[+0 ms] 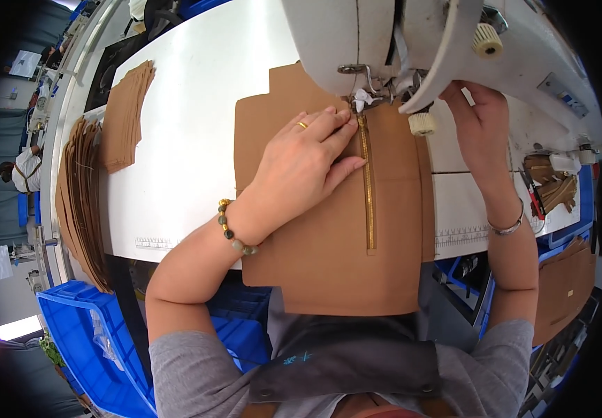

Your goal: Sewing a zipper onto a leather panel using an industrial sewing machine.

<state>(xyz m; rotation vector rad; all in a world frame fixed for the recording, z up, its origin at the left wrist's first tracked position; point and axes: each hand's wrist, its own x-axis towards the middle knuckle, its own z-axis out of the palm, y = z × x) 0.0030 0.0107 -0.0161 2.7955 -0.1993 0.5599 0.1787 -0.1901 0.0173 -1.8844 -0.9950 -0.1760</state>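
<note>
A brown fabric panel [329, 272] with notched corners lies under the head of a white sewing machine [356, 35]. A gold-toothed zipper [368, 188] runs down a narrow slot in it, its upper end at the presser foot [365, 104]. My left hand [304, 157] rests flat on the panel, left of the zipper, fingertips close to the foot and thumb beside the teeth. Raised at the right side of the machine head is my right hand [481, 122]. Its fingers are curled and pinched, with the tips partly hidden by the machine, so what they grip cannot be made out.
Stacks of brown fabric pieces [81, 202] stand at the table's left edge. On the right are red-handled snips [534, 195], small brown pieces [559, 188] and a hanging brown panel [566, 289]. Blue bins [95, 348] sit below left; a ruler strip [461, 235] marks the table's front edge.
</note>
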